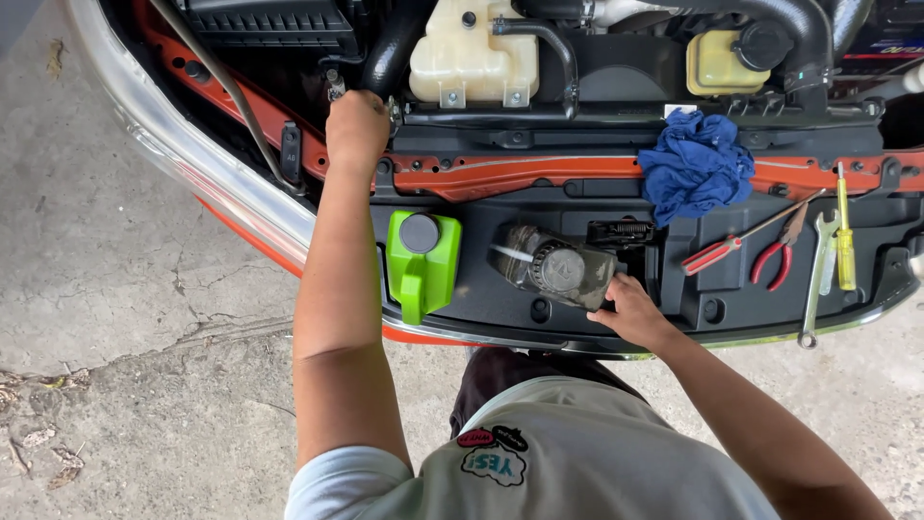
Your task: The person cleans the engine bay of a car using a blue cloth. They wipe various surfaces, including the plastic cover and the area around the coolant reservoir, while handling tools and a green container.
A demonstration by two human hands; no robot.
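- Grimy clear bottle [556,267]: it lies on its side on the black front panel [674,289] of the open engine bay, its ribbed cap facing me. My right hand [630,310] has its fingers closed on the bottle's lower right edge. The surface looks oily, so I judge that a loose grip could let it roll off the panel's front lip toward the concrete floor [115,289].
- Green jug [422,262]: it rests just left of the bottle, with its dark cap on and its handle toward me. A sideways sweep of the bottle could knock it over the same edge.
- Left hand [356,125]: it is curled into a fist at the orange crossmember [500,173], beside a black hose [390,48]. I cannot tell what, if anything, the fingers enclose. With my weight leaning on that arm, a slip could drive the knuckles into the brackets nearby.
- Hood prop rod [231,91]: it slants past the left wrist, and a bump from the forearm could unseat it.
- Blue rag [695,164]: it is bunched on the crossmember, well right of the bottle, and could fall down into the bay.
- Loose tools: red-handled pliers [782,252], a red-handled screwdriver [733,247], a wrench [816,279] and a yellow screwdriver [844,241] lie near the panel's right end. A jolt could send them off the edge.
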